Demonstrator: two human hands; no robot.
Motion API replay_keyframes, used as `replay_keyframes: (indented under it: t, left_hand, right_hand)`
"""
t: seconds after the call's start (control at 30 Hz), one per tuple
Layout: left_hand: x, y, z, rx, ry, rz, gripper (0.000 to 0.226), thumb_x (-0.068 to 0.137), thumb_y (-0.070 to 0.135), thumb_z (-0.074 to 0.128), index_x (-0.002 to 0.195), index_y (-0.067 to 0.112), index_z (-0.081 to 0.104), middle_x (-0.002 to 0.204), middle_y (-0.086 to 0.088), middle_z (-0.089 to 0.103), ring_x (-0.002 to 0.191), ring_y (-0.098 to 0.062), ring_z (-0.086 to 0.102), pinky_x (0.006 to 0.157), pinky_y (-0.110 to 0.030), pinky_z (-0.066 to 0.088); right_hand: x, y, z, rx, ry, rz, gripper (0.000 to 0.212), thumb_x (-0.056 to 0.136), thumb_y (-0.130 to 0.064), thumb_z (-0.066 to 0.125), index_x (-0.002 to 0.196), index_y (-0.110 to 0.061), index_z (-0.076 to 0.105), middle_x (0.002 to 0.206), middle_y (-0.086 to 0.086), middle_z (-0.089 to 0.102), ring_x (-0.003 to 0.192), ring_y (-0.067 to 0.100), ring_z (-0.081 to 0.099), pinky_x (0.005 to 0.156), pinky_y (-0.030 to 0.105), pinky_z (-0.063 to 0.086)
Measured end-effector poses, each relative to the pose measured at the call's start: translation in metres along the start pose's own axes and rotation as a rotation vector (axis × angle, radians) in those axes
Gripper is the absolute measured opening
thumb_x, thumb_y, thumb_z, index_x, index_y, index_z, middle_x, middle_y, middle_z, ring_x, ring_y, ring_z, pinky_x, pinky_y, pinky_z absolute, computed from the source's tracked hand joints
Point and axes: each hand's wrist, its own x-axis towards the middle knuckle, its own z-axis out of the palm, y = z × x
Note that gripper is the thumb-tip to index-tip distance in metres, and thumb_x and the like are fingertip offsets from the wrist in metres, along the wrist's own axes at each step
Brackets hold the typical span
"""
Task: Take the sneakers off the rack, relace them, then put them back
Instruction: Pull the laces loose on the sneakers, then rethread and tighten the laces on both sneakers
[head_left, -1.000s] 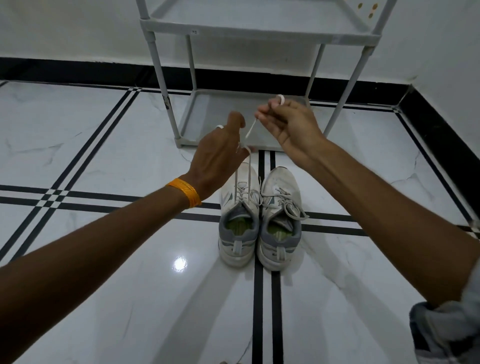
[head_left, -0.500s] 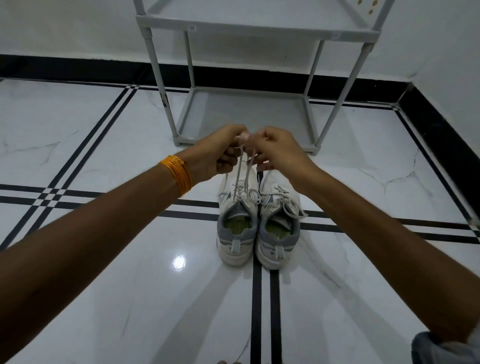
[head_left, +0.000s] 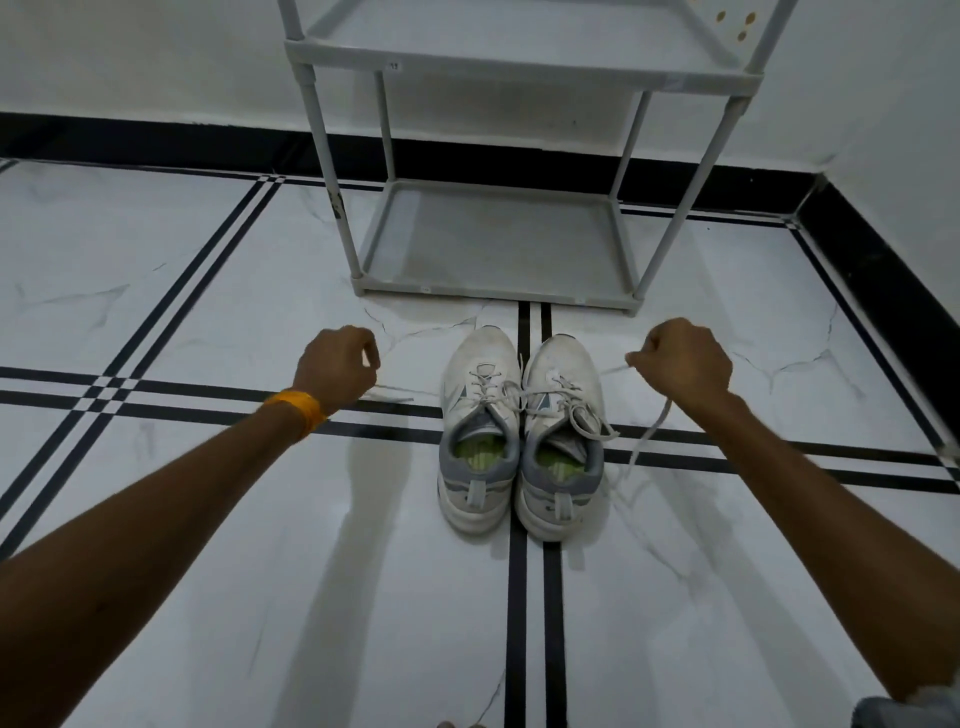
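Two white-and-grey sneakers stand side by side on the floor, toes toward the rack: the left sneaker (head_left: 480, 415) and the right sneaker (head_left: 563, 431). My left hand (head_left: 336, 366), with an orange wristband, is a fist out to the left of them, gripping one end of the white lace (head_left: 387, 397). My right hand (head_left: 683, 361) is a fist out to the right, gripping the other lace end (head_left: 647, 436), which trails down from it. The lace runs across the left sneaker's eyelets, pulled sideways both ways. The right sneaker's lace lies in loose loops.
A grey two-tier shoe rack (head_left: 496, 244) stands just beyond the sneakers against the white wall, both shelves bare. The floor is glossy white marble with black stripes (head_left: 532, 597). A black skirting and a wall corner (head_left: 883, 260) close the right side.
My hands were raised together over the left sneaker, working the lace. They have dropped and spread far apart to the left and right, drawing the lace ends out sideways.
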Motion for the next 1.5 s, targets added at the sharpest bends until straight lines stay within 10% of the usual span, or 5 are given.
replay_keyframes:
  t: [0.13, 0.3, 0.4, 1.07, 1.5]
  left_hand:
    - [-0.013, -0.007, 0.031, 0.149, -0.204, 0.046, 0.028, 0.092, 0.032, 0.06, 0.113, 0.015, 0.067, 0.115, -0.012, 0.067, 0.102, -0.029, 0.062, 0.09, -0.036, 0.049]
    - [-0.024, 0.04, 0.042, -0.132, -0.051, 0.317, 0.024, 0.092, 0.023, 0.061, 0.112, 0.014, 0.069, 0.114, -0.007, 0.069, 0.104, -0.025, 0.063, 0.089, -0.033, 0.045]
    - [-0.033, 0.06, 0.048, -0.182, -0.121, 0.387, 0.021, 0.091, 0.016, 0.061, 0.11, 0.011, 0.07, 0.109, -0.008, 0.071, 0.1, -0.025, 0.064, 0.089, -0.033, 0.048]
    - [-0.034, 0.05, 0.052, -0.053, -0.118, 0.397, 0.008, 0.087, 0.013, 0.062, 0.081, 0.008, 0.06, 0.082, -0.01, 0.067, 0.071, -0.025, 0.054, 0.062, -0.029, 0.037]
    - [-0.04, 0.028, 0.05, -0.03, -0.162, 0.428, 0.016, 0.092, 0.022, 0.063, 0.1, 0.01, 0.071, 0.109, -0.009, 0.07, 0.106, -0.027, 0.057, 0.089, -0.033, 0.043]
  right_hand:
    - [-0.012, 0.005, 0.03, -0.196, -0.223, -0.088, 0.02, 0.08, -0.027, 0.068, 0.091, -0.011, 0.072, 0.096, 0.01, 0.071, 0.089, 0.03, 0.065, 0.067, 0.029, 0.045]
    - [-0.043, -0.04, 0.043, -0.1, 0.004, -0.471, 0.022, 0.087, -0.017, 0.057, 0.105, -0.013, 0.071, 0.109, 0.006, 0.065, 0.107, 0.026, 0.054, 0.076, 0.036, 0.049]
    - [-0.065, -0.067, 0.056, 0.014, -0.213, -0.615, 0.017, 0.086, -0.025, 0.065, 0.1, -0.017, 0.072, 0.1, 0.003, 0.071, 0.094, 0.021, 0.062, 0.072, 0.031, 0.047]
    - [-0.06, -0.051, 0.068, -0.154, -0.197, -0.587, 0.011, 0.085, -0.014, 0.062, 0.08, -0.006, 0.067, 0.084, 0.015, 0.07, 0.082, 0.032, 0.064, 0.062, 0.032, 0.039]
    - [-0.056, -0.071, 0.057, 1.032, -0.653, -0.123, 0.02, 0.09, -0.017, 0.065, 0.105, -0.009, 0.075, 0.113, -0.003, 0.074, 0.112, 0.014, 0.062, 0.091, 0.03, 0.044]
